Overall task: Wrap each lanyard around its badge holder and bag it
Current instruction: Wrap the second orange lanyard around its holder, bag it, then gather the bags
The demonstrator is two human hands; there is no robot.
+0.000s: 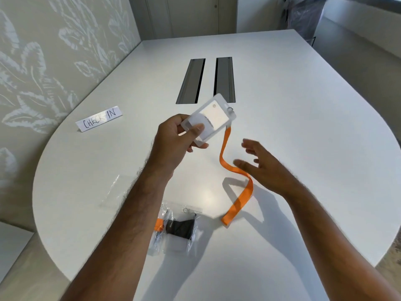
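My left hand point(175, 137) grips a clear badge holder point(213, 115) with a white card inside, held tilted above the table. An orange lanyard point(237, 177) hangs from the holder's far corner and trails in a curve down to the table, its end lying near the front. My right hand point(263, 161) hovers open just right of the lanyard, fingers spread, touching nothing. An empty clear bag point(115, 192) lies flat on the table to the left of my left forearm.
Two filled clear bags lie near the front: one with a black lanyard point(181, 230), one with an orange lanyard point(159, 227). A "CHECK-IN" paper sign point(99, 118) stands at the left. Two dark cable slots point(206, 80) sit mid-table. The white table point(303, 127) has a rounded edge.
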